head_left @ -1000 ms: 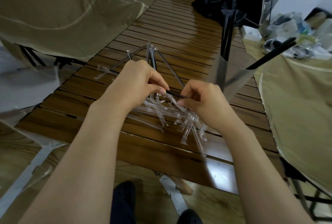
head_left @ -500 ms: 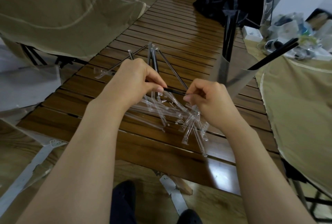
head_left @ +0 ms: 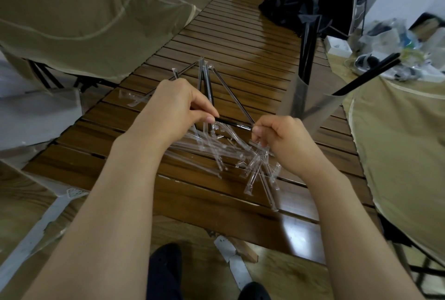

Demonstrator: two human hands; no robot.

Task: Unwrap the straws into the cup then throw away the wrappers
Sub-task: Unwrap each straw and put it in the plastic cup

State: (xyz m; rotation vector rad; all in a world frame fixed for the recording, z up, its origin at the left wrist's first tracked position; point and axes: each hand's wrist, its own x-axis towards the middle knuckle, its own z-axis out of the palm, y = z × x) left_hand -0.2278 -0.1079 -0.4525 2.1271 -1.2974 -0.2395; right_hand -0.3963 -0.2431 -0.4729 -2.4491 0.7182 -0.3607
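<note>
- Several dark wooden slats make up the long brown slatted table [head_left: 240,42], which carries everything.
- Right of centre stands the tall clear plastic cup [head_left: 310,104], with black straws leaning out of it.
- Near the front edge lies the loose heap of clear empty wrappers [head_left: 231,155]; a careless wrist could sweep some onto the floor.
- The left hand [head_left: 178,104] pinches the thin black straw [head_left: 232,123] at one end.
- The right hand [head_left: 281,136] pinches its other end; a hard pull may bend the straw.
</note>
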